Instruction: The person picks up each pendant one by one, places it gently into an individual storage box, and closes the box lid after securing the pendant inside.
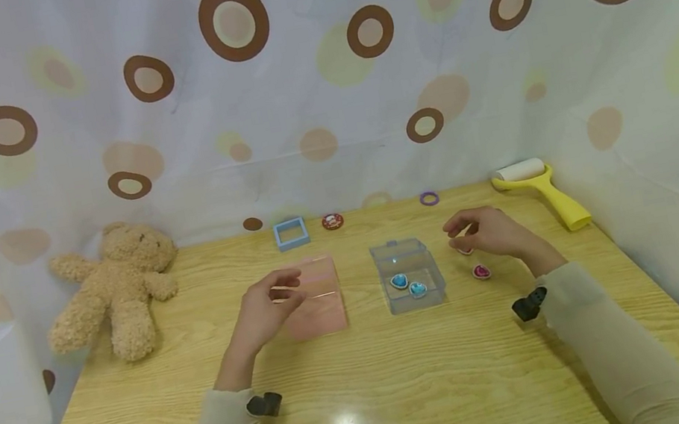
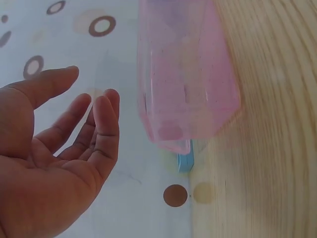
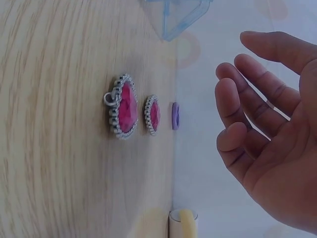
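Note:
My left hand hovers over the left edge of a clear pink plastic box, its fingers loosely bent and holding nothing. In the left wrist view that box stands apart from the fingertips. Over on the right, my right hand hangs above two pink gem pendants with silver beaded rims. The nearer pendant shows a small metal loop; the farther pendant is partly covered by the fingers in the head view. Neither pendant is touched. Between the hands, an open clear blue box holds two blue heart-shaped gems.
A teddy bear leans at the back left. Along the back edge lie a blue square frame, a red round badge and a purple ring. A yellow-handled lint roller lies at the back right, by the patterned curtain.

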The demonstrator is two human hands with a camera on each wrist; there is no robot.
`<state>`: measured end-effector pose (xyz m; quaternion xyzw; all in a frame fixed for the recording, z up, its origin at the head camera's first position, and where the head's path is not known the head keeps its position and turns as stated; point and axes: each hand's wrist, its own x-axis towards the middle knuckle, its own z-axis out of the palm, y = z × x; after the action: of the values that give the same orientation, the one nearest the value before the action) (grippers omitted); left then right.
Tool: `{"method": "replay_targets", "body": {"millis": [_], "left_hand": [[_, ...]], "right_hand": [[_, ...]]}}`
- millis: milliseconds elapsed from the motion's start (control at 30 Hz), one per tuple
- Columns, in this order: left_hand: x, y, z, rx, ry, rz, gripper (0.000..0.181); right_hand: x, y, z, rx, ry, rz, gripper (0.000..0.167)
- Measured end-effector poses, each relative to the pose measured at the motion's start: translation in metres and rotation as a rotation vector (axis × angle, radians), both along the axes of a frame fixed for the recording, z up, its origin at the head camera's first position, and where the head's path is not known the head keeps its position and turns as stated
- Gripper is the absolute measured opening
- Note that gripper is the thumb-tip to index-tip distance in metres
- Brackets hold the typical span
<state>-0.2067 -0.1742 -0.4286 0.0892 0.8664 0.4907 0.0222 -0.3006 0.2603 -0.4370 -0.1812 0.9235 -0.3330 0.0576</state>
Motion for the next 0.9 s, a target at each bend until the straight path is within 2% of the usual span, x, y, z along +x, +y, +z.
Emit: {"method": "replay_targets", "body": {"millis": [200,333,600,900], "left_hand": [[0.002,-0.012,0.0,0.002,-0.033,-0.001,0.042],[0.005,-0.019,-0.002,0.033,-0.057,-0.008,0.042],[0.007,-0.028,-0.008,0.075,-0.11,-0.007,0.045],[0.006,-0.033,-0.011,0.052,-0.187,-0.037,0.051]], "right_hand": [[-0.005,0.006,-0.007,0.035,0.015,-0.032,0.032],[-0.007,0.01,-0.011,0.039,0.001,-0.041,0.033],[-0.012,0.017,-0.02,0.041,-0.06,-0.052,0.036],[-0.014,0.02,-0.026,0.027,-0.124,-0.067,0.036]]}}
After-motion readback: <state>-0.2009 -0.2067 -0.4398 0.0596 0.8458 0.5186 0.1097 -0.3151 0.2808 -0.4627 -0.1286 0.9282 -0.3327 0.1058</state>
